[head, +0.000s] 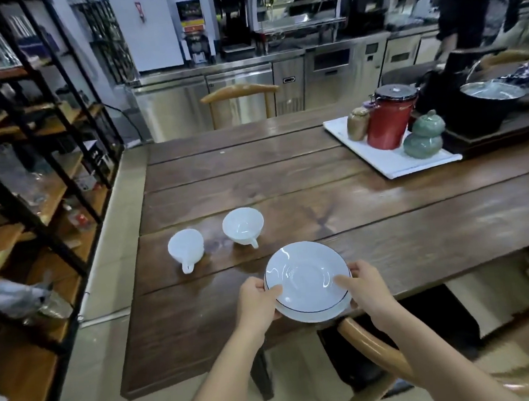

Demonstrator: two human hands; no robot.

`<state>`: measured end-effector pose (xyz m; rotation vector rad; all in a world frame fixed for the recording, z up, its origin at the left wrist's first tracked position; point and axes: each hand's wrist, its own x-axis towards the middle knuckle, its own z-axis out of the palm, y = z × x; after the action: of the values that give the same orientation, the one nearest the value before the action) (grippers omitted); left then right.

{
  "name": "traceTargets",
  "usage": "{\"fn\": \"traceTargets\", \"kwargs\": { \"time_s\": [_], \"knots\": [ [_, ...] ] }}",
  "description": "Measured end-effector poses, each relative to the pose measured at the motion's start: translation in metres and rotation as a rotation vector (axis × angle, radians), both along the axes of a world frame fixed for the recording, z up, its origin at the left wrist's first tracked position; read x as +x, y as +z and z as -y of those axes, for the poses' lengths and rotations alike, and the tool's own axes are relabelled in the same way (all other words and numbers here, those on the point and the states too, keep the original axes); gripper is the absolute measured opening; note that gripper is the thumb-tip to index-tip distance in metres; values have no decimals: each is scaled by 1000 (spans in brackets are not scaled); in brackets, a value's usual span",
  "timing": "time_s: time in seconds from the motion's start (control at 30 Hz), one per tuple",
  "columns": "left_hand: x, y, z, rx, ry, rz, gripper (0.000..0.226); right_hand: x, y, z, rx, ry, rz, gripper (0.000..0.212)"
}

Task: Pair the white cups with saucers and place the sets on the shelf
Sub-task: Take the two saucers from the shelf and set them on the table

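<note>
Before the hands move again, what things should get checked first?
1. Both hands on the saucers: ok, left hand and right hand grip opposite edges.
2. How many saucers in the stack: cannot tell, at least two.
3. Left cup upright: ok.
4. Right cup upright: ok, handle faces the person.
5. Bare table beside the cups for setting saucers down: ok.
6. Free spot on the shelf: cannot tell.

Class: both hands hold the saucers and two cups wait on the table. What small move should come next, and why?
Probably set the saucers down beside the cups: left hand and right hand both grip the rim, so neither is free to lift a cup.
</note>
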<state>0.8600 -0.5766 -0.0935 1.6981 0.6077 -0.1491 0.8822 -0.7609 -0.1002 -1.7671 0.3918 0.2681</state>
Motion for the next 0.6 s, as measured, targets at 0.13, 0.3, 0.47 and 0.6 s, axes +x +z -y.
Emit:
{"fn": "traceTargets", "kwargs": {
  "time_s": [0.13, 0.3, 0.47, 0.6],
  "knots": [
    [37, -21, -6, 92, -40, -100, 17, 39, -19, -7, -118, 20, -36, 20],
    [69, -41, -2, 156, -69, -159, 14, 70, -38, -10, -229, 13, -75, 22],
    [85, -50, 6, 159, -107, -201, 18, 86, -52, 0, -265, -8, -97, 25],
    [97, -55, 8, 193, -120, -215, 23, 95, -56, 4, -275, 5, -113, 22]
  ]
}}
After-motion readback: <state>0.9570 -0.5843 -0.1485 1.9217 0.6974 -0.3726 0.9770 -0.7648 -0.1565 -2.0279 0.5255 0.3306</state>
